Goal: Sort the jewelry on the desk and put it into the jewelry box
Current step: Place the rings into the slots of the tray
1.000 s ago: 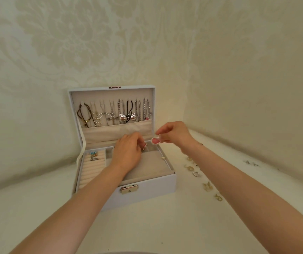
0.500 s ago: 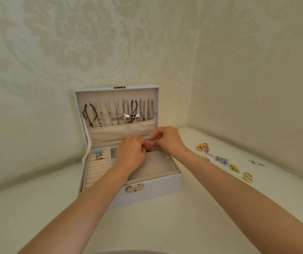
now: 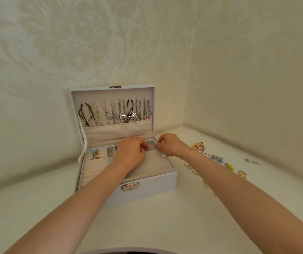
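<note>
— Holding what, the left hand (image 3: pixel 130 154)?
— A small pink piece (image 3: pixel 147 147), pinched in its curled fingers over the back compartments of the open jewelry box (image 3: pixel 147 191).
— And the right hand (image 3: pixel 172 145)?
— Curled at the box's right rim; whether it grips anything, I cannot tell.
— The rest?
— On the worktop (image 3: pixel 147 226), right of the box, lies loose jewelry (image 3: pixel 228 166); necklaces (image 3: pixel 119 112) hang in the lid (image 3: pixel 95 89).

White desk (image 3: pixel 147 226), open jewelry box (image 3: pixel 147 191), scattered jewelry (image 3: pixel 220 162) beside it
</note>
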`<state>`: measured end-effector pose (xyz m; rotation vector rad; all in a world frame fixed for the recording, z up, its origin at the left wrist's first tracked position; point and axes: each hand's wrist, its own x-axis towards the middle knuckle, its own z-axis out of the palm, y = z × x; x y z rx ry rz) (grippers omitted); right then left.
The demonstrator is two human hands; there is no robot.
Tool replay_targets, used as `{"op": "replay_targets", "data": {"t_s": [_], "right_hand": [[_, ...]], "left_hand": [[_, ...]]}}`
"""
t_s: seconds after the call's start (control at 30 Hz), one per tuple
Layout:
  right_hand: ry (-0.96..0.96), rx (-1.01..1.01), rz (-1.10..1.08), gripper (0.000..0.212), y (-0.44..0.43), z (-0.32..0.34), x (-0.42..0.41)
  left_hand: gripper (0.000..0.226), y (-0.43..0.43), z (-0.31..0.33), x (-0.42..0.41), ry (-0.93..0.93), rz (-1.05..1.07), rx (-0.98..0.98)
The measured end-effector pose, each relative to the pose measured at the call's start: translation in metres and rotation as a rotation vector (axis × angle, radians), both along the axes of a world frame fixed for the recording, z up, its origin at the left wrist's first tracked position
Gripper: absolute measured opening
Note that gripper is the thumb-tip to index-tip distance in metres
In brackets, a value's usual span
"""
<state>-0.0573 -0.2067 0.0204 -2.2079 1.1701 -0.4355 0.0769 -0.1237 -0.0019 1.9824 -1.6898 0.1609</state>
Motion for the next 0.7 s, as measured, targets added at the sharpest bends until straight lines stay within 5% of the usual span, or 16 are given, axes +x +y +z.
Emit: {"op": "replay_targets", "data": {"t_s": [0.7], "right_hand": [[-0.121, 0.070, -0.059, 0.024, -0.038, -0.001, -0.063]], "left_hand": [[0.024, -0.023, 0.003, -0.036, -0.038, -0.136, 0.015]]}}
